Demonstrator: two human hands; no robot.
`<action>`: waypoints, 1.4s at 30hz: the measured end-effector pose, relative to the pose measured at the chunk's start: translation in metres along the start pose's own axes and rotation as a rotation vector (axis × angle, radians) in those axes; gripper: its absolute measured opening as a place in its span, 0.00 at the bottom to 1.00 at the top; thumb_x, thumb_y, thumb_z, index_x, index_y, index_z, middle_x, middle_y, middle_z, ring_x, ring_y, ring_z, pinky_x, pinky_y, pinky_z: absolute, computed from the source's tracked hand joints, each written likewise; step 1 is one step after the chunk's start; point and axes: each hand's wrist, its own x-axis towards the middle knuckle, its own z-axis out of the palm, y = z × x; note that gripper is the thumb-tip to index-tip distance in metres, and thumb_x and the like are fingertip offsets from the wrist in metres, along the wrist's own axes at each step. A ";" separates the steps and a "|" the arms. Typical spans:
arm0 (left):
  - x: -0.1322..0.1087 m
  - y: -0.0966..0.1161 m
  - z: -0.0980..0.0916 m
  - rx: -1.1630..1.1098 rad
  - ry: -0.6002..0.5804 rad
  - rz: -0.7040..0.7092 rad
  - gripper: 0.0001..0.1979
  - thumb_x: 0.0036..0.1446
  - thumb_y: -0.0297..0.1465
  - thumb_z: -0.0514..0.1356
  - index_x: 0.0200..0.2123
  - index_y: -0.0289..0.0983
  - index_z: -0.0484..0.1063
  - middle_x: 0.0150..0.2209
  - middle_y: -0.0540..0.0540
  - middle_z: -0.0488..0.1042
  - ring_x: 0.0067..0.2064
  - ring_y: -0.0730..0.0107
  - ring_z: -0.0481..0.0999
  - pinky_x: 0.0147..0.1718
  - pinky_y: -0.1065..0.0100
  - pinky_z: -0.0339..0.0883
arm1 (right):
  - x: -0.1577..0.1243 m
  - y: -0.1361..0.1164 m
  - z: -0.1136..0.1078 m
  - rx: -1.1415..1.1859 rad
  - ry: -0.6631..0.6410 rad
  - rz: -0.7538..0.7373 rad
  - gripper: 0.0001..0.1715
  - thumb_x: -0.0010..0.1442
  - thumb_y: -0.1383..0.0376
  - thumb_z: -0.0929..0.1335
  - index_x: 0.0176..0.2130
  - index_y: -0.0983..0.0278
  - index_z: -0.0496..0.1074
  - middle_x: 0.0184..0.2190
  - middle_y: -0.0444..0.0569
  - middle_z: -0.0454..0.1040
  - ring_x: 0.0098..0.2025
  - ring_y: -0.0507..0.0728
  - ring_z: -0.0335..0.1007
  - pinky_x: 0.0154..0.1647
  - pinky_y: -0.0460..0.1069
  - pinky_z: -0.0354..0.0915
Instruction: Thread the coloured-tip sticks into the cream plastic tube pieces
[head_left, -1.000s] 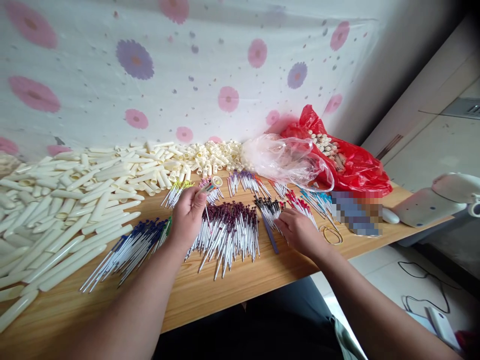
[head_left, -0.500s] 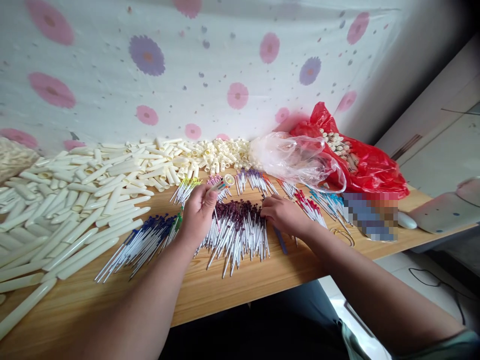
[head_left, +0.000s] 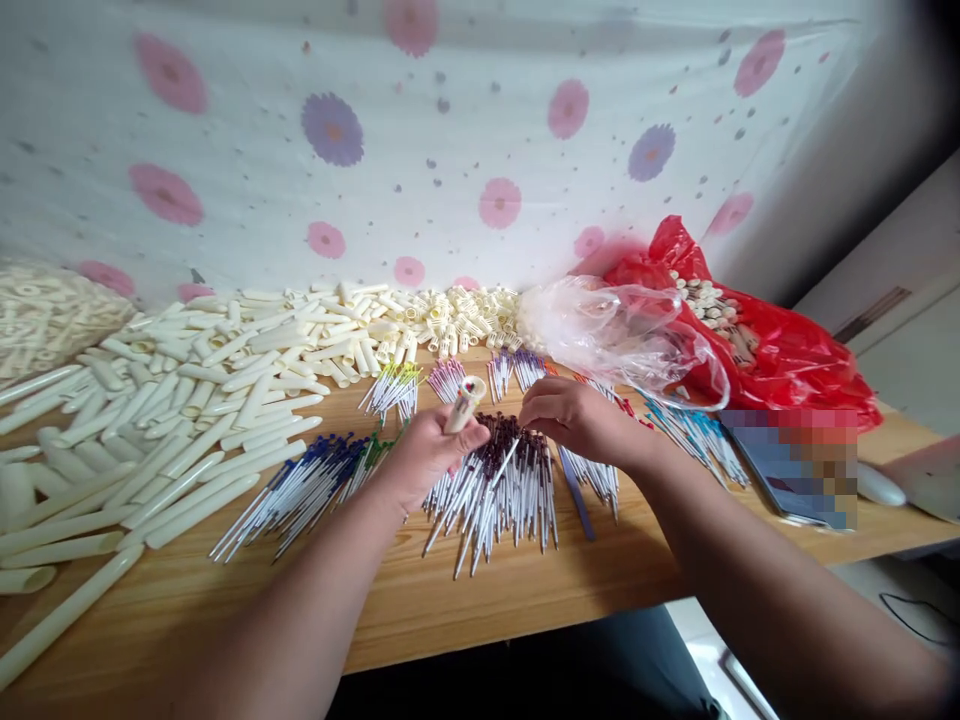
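My left hand (head_left: 429, 458) is closed around a short cream pen barrel (head_left: 465, 408), tilted with its open end up and coloured tips showing inside. My right hand (head_left: 574, 415), fingers pinched, holds the dark end of one white pen refill (head_left: 508, 462), which slants down to the left. Beneath both hands lies a thick pile of white refills with dark maroon ends (head_left: 521, 500). Left of it are blue-ended refills (head_left: 296, 490), with green-ended ones (head_left: 369, 455) beside my left wrist.
Yellow-ended (head_left: 394, 385) and pink-ended refills (head_left: 448, 380) lie behind my left hand. Cream tubes (head_left: 187, 420) cover the table's left side. A clear bag (head_left: 600, 320), a red bag (head_left: 810, 350), light-blue-ended refills (head_left: 697, 437) and a partly blurred phone (head_left: 772, 475) occupy the right.
My right hand has risen from the maroon pile with one refill in its fingers. The pen barrel in my left hand has turned more upright. The whole view has shifted slightly.
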 end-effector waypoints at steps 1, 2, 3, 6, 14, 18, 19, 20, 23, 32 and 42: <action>-0.001 0.002 0.001 0.020 -0.035 -0.037 0.15 0.46 0.42 0.65 0.23 0.36 0.67 0.16 0.55 0.61 0.17 0.79 0.59 0.17 0.74 0.53 | 0.007 -0.002 0.000 -0.003 0.006 -0.018 0.11 0.61 0.70 0.63 0.33 0.64 0.74 0.31 0.50 0.72 0.34 0.52 0.68 0.37 0.47 0.64; -0.003 0.004 0.002 0.035 -0.064 -0.064 0.14 0.46 0.40 0.65 0.22 0.35 0.68 0.16 0.54 0.63 0.17 0.80 0.59 0.16 0.75 0.52 | 0.013 -0.004 0.001 -0.007 0.013 -0.030 0.11 0.61 0.70 0.63 0.33 0.64 0.74 0.31 0.50 0.72 0.34 0.52 0.68 0.36 0.47 0.64; -0.003 0.006 0.002 0.041 -0.082 -0.081 0.13 0.47 0.38 0.64 0.22 0.35 0.69 0.16 0.53 0.65 0.17 0.80 0.59 0.16 0.75 0.51 | 0.019 -0.005 0.003 -0.008 0.015 -0.039 0.11 0.61 0.70 0.63 0.33 0.64 0.74 0.31 0.50 0.72 0.33 0.52 0.67 0.35 0.47 0.64; -0.004 0.010 0.002 0.020 -0.090 -0.104 0.11 0.48 0.35 0.62 0.22 0.34 0.71 0.18 0.51 0.70 0.16 0.82 0.59 0.16 0.75 0.51 | 0.026 -0.003 0.011 0.039 0.032 -0.061 0.11 0.60 0.70 0.63 0.33 0.64 0.74 0.31 0.49 0.72 0.34 0.52 0.68 0.35 0.48 0.64; -0.007 0.012 0.005 -0.058 -0.031 -0.083 0.10 0.49 0.36 0.62 0.23 0.35 0.72 0.18 0.50 0.71 0.17 0.80 0.62 0.16 0.74 0.55 | 0.019 -0.002 0.032 0.463 0.301 0.104 0.04 0.58 0.66 0.67 0.36 0.62 0.73 0.30 0.47 0.75 0.33 0.50 0.71 0.35 0.47 0.67; -0.007 0.012 0.010 -0.100 0.010 -0.048 0.10 0.50 0.35 0.61 0.24 0.34 0.73 0.19 0.50 0.70 0.18 0.80 0.62 0.17 0.74 0.54 | 0.018 -0.010 0.035 0.575 0.308 0.103 0.07 0.58 0.68 0.67 0.37 0.62 0.74 0.31 0.46 0.76 0.33 0.50 0.72 0.35 0.47 0.68; -0.007 0.011 0.011 -0.109 0.011 -0.045 0.10 0.50 0.35 0.62 0.24 0.34 0.73 0.19 0.50 0.70 0.19 0.80 0.62 0.17 0.74 0.54 | 0.018 -0.011 0.036 0.606 0.309 0.108 0.07 0.58 0.68 0.67 0.38 0.61 0.74 0.32 0.46 0.76 0.33 0.49 0.72 0.35 0.47 0.68; -0.007 0.011 0.012 -0.117 0.011 -0.043 0.09 0.50 0.35 0.62 0.24 0.34 0.73 0.19 0.50 0.70 0.19 0.80 0.63 0.18 0.74 0.55 | 0.017 -0.011 0.036 0.634 0.316 0.127 0.07 0.58 0.67 0.67 0.38 0.61 0.74 0.32 0.46 0.76 0.33 0.50 0.72 0.35 0.47 0.68; -0.007 0.009 0.012 -0.130 0.008 -0.040 0.10 0.51 0.36 0.62 0.26 0.35 0.73 0.20 0.50 0.70 0.20 0.79 0.64 0.19 0.74 0.56 | 0.015 -0.011 0.037 0.722 0.364 0.258 0.08 0.57 0.64 0.68 0.39 0.61 0.74 0.33 0.47 0.77 0.33 0.50 0.73 0.36 0.48 0.69; -0.004 0.003 0.011 -0.032 0.021 0.026 0.11 0.51 0.37 0.62 0.26 0.34 0.73 0.21 0.50 0.71 0.22 0.77 0.65 0.21 0.73 0.58 | 0.020 -0.021 0.041 0.949 0.343 0.344 0.07 0.54 0.63 0.70 0.32 0.64 0.70 0.26 0.44 0.74 0.27 0.49 0.71 0.30 0.46 0.69; 0.003 0.002 0.008 0.350 0.284 0.311 0.02 0.51 0.28 0.62 0.27 0.36 0.75 0.28 0.49 0.77 0.31 0.70 0.74 0.32 0.68 0.66 | 0.001 -0.041 0.007 0.299 0.760 0.149 0.07 0.54 0.72 0.69 0.34 0.60 0.71 0.28 0.44 0.74 0.31 0.52 0.71 0.32 0.48 0.67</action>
